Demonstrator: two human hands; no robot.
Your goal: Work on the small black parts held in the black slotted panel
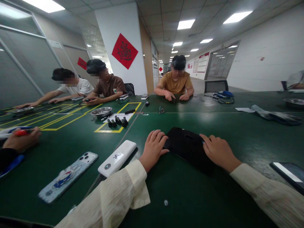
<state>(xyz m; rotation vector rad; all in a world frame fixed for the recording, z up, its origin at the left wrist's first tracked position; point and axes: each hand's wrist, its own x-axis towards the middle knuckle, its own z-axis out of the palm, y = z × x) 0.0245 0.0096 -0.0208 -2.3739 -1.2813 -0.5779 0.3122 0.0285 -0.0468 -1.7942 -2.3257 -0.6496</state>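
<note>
Here, the left hand (154, 146) and right hand (219, 151) grasp opposite ends of a black object (184, 143), on or just over the green table (247, 133); seemingly a two-handed handling step; the next move likely calls for even grips

On the green desk (194, 199), a phone (67, 177) lies face down, a cartoon figure on its case, near a white power bank (117, 158). A clear bead (166, 202) lies close to the near edge, and a dark device (291, 174) at the right. Further back, black parts (117, 122) stand on a paper (129, 116) inside yellow tape (108, 131), beside a metal bowl (102, 115). A person (177, 81) in a mustard shirt sits across, and a red diamond poster (124, 51) hangs on a pillar (121, 19).
</note>
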